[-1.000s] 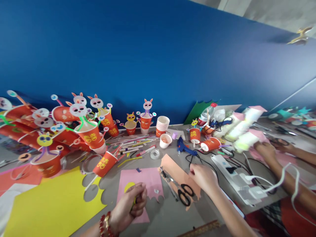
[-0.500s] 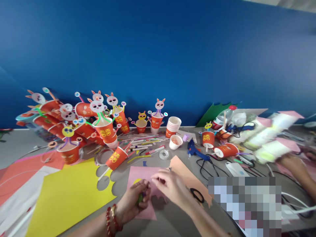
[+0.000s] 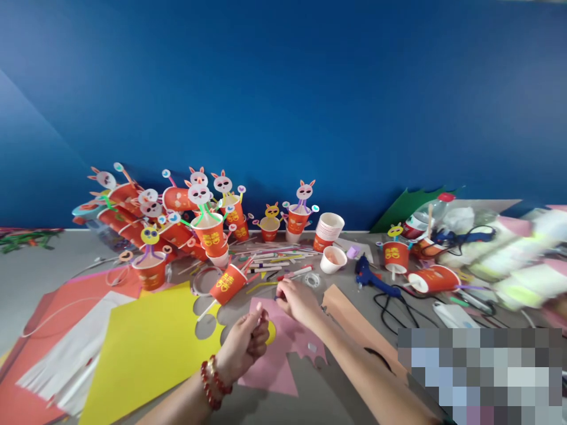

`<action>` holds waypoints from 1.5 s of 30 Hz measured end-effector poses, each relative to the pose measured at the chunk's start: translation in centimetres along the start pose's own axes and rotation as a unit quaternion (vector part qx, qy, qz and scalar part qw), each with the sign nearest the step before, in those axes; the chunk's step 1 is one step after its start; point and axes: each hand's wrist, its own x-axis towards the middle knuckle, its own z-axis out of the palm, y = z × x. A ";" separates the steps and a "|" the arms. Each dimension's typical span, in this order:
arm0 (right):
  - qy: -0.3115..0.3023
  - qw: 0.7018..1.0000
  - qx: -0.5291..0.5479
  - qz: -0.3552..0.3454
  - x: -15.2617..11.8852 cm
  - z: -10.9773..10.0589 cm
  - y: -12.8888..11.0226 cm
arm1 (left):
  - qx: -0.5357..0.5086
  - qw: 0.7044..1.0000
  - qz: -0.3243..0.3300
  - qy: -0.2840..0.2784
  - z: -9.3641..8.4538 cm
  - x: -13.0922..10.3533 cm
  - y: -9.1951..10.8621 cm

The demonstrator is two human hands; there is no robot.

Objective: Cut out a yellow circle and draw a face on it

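Note:
My left hand [image 3: 247,341] is closed over the pink paper [image 3: 268,378], thumb raised and fingers curled. Whatever lies inside that fist is hidden. A yellow paper disc [image 3: 271,333] shows just past its fingers; I cannot tell whether they touch it. My right hand [image 3: 297,302] reaches to the far edge of the pink paper, its bent fingertips pressed together and pointing down at the table. What they pinch, if anything, is too small to make out. Close beyond them lie a red marker [image 3: 296,273] and a clear tape roll [image 3: 312,280].
Yellow paper [image 3: 146,348] with round cut-outs spreads at left, orange paper [image 3: 354,319] at right. Red cups with paper animal figures [image 3: 208,233] crowd the back left. Stacked cups [image 3: 330,227], a blue glue gun [image 3: 374,277] with black cable and a tipped cup [image 3: 434,278] stand farther right.
The view has turned left, so things sit farther right in it. My right hand has moved away from my left, forward to the pink paper's far edge. My left hand stays closed.

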 end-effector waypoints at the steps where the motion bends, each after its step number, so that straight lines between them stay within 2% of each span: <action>1: 0.005 1.000 0.005 0.002 -0.2 -0.3 -0.2 | -0.003 1.000 -0.001 0.000 -0.1 0.0 0.0; 6: 0.050 0.988 0.138 -0.054 -2.6 -1.5 -3.3 | 0.008 1.000 0.017 0.003 -0.3 0.0 -0.5; 8: 0.056 0.986 0.146 -0.057 -3.7 -1.5 -4.4 | 0.013 1.000 0.022 -0.001 -0.4 -0.1 -0.8; 11: 0.036 0.980 0.185 -0.064 -5.2 -1.5 -4.1 | 0.018 0.999 0.016 -0.021 -0.4 -0.3 -1.0; 13: 0.035 0.971 0.226 -0.071 -6.6 -1.6 -2.6 | 0.022 0.999 0.010 -0.039 -0.4 -0.4 -0.9; 15: 0.078 0.973 0.213 -0.041 -8.3 -1.9 -0.2 | 0.020 0.998 0.013 -0.054 -0.3 -0.4 -0.7; 18: 0.162 0.980 0.102 0.062 -11.6 -1.7 4.0 | 0.012 0.997 0.030 -0.071 -0.1 -0.4 -0.6; 23: 0.236 0.961 -0.061 0.129 -16.2 -0.6 10.0 | 0.028 0.996 0.008 -0.088 0.3 -0.6 -0.9; 25: 0.239 0.955 -0.087 0.150 -16.5 -0.5 11.4 | 0.034 0.995 -0.009 -0.089 0.4 -0.9 -1.2; 27: 0.216 0.959 -0.078 0.164 -15.9 -0.7 12.2 | 0.035 0.995 -0.018 -0.090 0.3 -1.1 -1.4; 32: 0.150 0.974 -0.007 0.169 -13.4 -1.7 12.8 | 0.033 0.994 -0.005 -0.107 -0.3 -1.1 -1.8; 35: 0.162 0.976 0.043 0.135 -12.9 -2.7 12.2 | 0.044 0.993 0.004 -0.112 -0.3 -1.0 -1.9; 39: 0.180 0.970 0.116 0.117 -13.6 -5.0 10.9 | 0.056 0.992 -0.004 -0.113 0.2 -1.1 -2.0; 43: 0.225 0.965 0.097 0.095 -14.7 -7.2 10.3 | 0.064 0.992 -0.009 -0.107 0.4 -1.1 -2.0; 45: 0.252 0.962 0.040 0.097 -15.2 -8.0 10.5 | 0.067 0.992 -0.008 -0.105 0.2 -1.0 -2.1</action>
